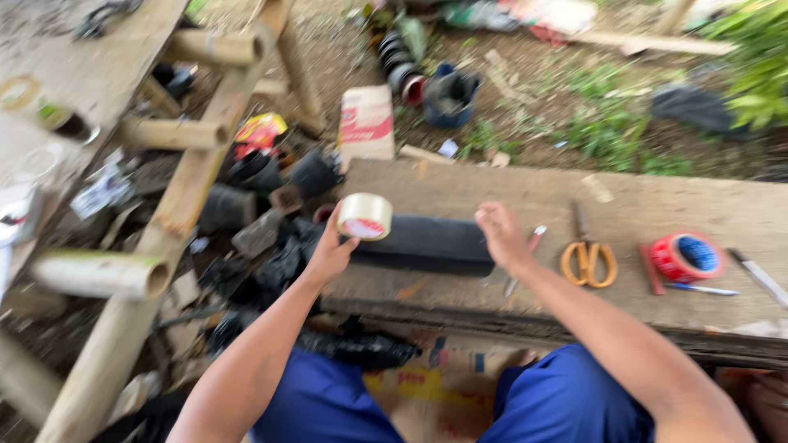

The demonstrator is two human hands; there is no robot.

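Tape roll (pixel 364 216) gripped in left hand (pixel 332 254) could stick crooked, since right hand (pixel 502 238), fingers pinched narrow, only lightly steadies the black tube (pixel 427 244) on the desk (pixel 525 197).

— What's that worn grey-brown wooden worktop (pixel 525 193) like?

— Rough, matt, weathered planks. The black rectangular sheet (pixel 427 244) on it looks matt, maybe plastic; too blurred to be sure.

— And the roll of clear glossy plastic tape (pixel 364 216)?

— Shiny, smooth, on a paper-like core. The orange-handled scissors (pixel 588 261) have smooth plastic grips and dull metal blades.

— The pale bamboo poles (pixel 103 273)?

— Dry, matt.
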